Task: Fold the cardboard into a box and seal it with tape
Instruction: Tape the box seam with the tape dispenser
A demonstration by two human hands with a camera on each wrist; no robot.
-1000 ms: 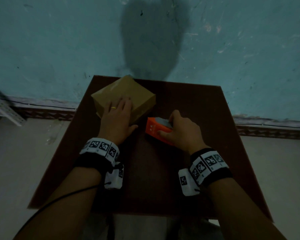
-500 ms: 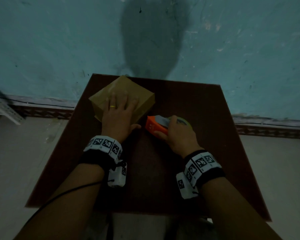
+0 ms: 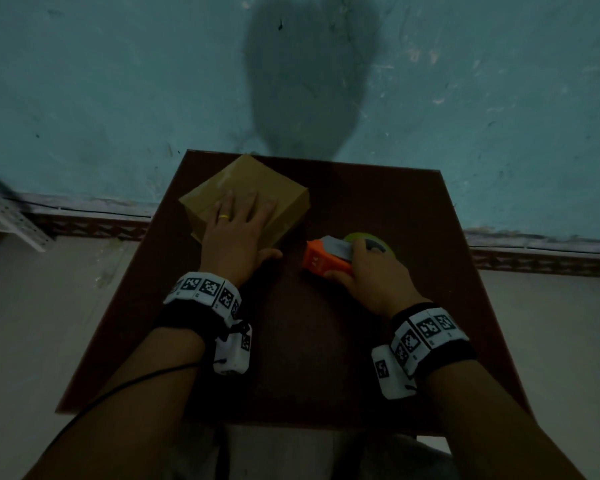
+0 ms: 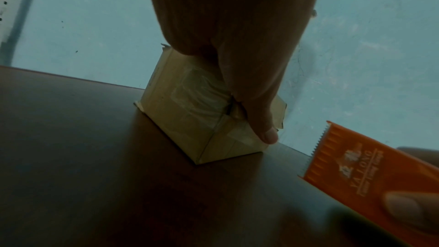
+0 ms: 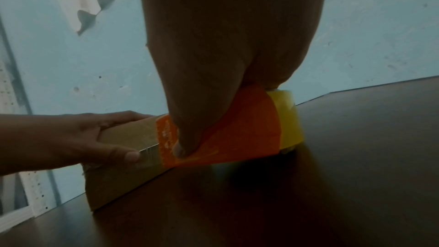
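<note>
Box (image 3: pixel 246 188) under left hand (image 3: pixel 238 233), right hand (image 3: pixel 371 271) gripping tape dispenser (image 3: pixel 326 259)

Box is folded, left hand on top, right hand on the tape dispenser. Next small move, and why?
Probably lift the tape dispenser in the right hand onto the box. It sits on the table beside the box, and the left hand already holds the box.

The box (image 3: pixel 246 199) is sitting on the table (image 3: pixel 413 209) toward eleven o'clock, near the far edge by the wall (image 3: pixel 118 81). The left hand (image 3: pixel 238 233) is lying on the box's top, its thumb reaching down the near side. The dispenser (image 3: pixel 326 259) is resting on the table just beside the box at four o'clock, under the right hand (image 3: pixel 371 275), its toothed end pointing at the box.
</note>
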